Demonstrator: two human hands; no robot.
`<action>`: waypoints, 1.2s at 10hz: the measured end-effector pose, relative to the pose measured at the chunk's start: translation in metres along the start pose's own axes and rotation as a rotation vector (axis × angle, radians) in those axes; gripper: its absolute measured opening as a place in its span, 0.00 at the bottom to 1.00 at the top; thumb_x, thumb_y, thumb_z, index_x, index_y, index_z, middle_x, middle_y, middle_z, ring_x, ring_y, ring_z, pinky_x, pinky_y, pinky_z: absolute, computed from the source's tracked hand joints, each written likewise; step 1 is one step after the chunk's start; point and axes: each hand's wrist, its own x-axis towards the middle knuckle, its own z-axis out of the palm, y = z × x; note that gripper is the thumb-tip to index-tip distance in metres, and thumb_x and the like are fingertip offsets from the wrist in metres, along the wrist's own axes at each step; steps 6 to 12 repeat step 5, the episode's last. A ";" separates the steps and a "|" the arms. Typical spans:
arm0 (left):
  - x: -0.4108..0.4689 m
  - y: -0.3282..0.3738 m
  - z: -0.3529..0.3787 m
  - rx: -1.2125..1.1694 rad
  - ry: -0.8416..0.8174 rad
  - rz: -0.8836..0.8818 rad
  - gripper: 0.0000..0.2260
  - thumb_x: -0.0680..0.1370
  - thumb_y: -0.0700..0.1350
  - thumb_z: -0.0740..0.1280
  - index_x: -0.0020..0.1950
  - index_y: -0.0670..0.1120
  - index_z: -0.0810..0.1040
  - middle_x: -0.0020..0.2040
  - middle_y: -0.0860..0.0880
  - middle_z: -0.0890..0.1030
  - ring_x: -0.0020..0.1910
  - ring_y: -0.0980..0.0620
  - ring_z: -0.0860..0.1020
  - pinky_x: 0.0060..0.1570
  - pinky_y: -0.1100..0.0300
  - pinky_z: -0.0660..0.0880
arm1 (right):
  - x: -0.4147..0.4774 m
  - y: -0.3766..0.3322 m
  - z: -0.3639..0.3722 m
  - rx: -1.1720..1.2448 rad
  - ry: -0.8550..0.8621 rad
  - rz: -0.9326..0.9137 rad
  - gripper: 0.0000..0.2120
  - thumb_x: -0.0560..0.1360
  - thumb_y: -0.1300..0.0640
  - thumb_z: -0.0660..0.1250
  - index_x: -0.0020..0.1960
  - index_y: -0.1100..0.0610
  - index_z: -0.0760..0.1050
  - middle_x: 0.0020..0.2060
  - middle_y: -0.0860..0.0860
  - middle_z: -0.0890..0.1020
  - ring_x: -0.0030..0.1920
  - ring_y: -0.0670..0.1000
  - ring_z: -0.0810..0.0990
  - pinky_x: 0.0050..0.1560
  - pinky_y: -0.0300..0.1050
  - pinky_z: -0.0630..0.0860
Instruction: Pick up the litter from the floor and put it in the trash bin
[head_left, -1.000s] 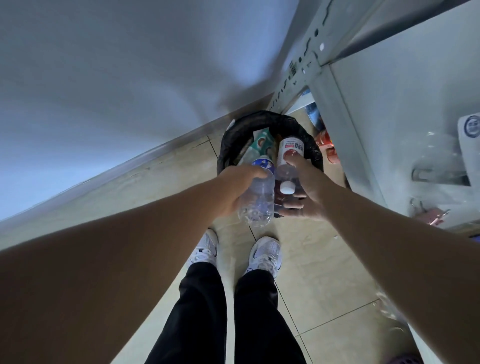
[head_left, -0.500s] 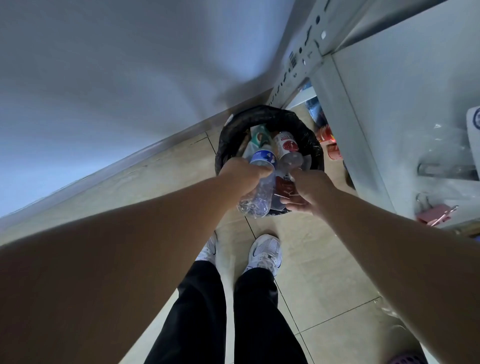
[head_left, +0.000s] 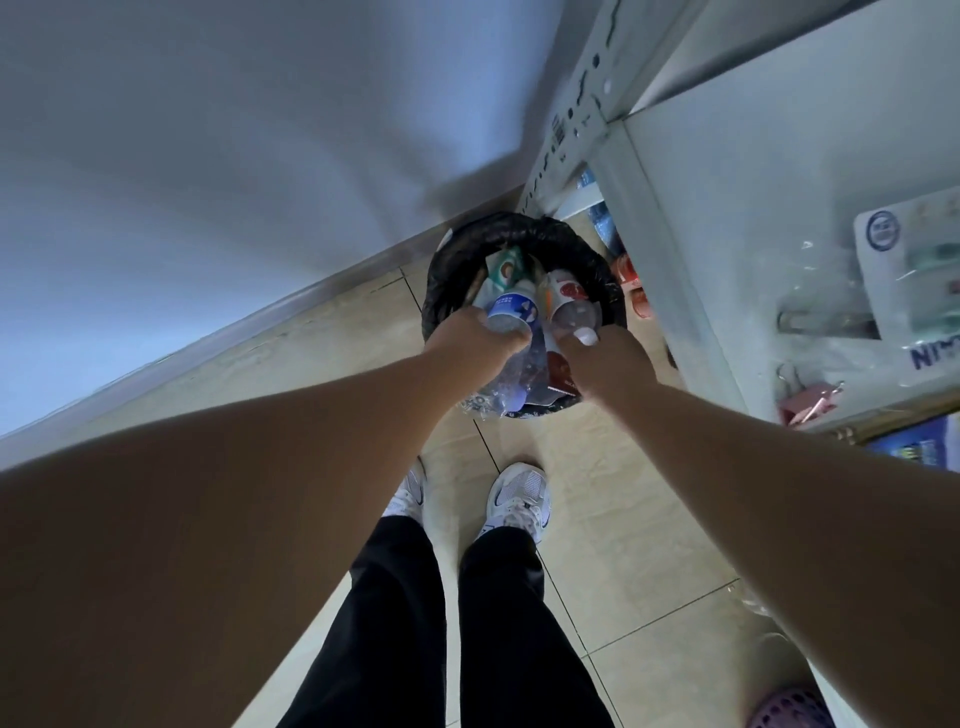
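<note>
A round trash bin (head_left: 566, 240) lined with a black bag stands on the tiled floor against the wall. Both my arms reach down over it. My left hand (head_left: 470, 340) is shut on a clear plastic bottle with a blue label (head_left: 511, 306), held over the bin's near side. My right hand (head_left: 602, 358) grips a clear bottle with a red and white label (head_left: 569, 296), its white cap by my fingers, plus a dark red wrapper (head_left: 558, 371) under the palm. A green and white packet (head_left: 504, 267) lies inside the bin.
A white metal shelf unit (head_left: 675, 218) stands right of the bin, with bottles and red items (head_left: 631, 288) on the floor beneath it and packets on its shelf. My white sneakers (head_left: 519, 501) stand just before the bin. A pink perforated object (head_left: 789, 709) lies at bottom right.
Both hands have moved forward and down over the bin, carrying the two bottles lower into its opening. The red-labelled bottle has tipped further into the bin.
</note>
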 end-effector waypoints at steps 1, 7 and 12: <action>-0.029 0.001 -0.015 0.125 -0.028 0.103 0.25 0.74 0.57 0.71 0.67 0.48 0.75 0.46 0.51 0.82 0.36 0.52 0.80 0.32 0.60 0.76 | -0.028 -0.004 -0.008 0.016 0.001 -0.026 0.28 0.77 0.40 0.66 0.67 0.60 0.72 0.58 0.57 0.81 0.52 0.58 0.78 0.48 0.46 0.67; -0.162 0.022 -0.101 0.363 -0.109 0.306 0.23 0.71 0.59 0.69 0.63 0.51 0.76 0.60 0.47 0.80 0.55 0.46 0.78 0.55 0.49 0.78 | -0.177 -0.032 -0.082 -0.203 -0.117 -0.247 0.28 0.74 0.39 0.69 0.66 0.54 0.71 0.51 0.51 0.78 0.45 0.52 0.78 0.37 0.45 0.72; -0.162 0.022 -0.101 0.363 -0.109 0.306 0.23 0.71 0.59 0.69 0.63 0.51 0.76 0.60 0.47 0.80 0.55 0.46 0.78 0.55 0.49 0.78 | -0.177 -0.032 -0.082 -0.203 -0.117 -0.247 0.28 0.74 0.39 0.69 0.66 0.54 0.71 0.51 0.51 0.78 0.45 0.52 0.78 0.37 0.45 0.72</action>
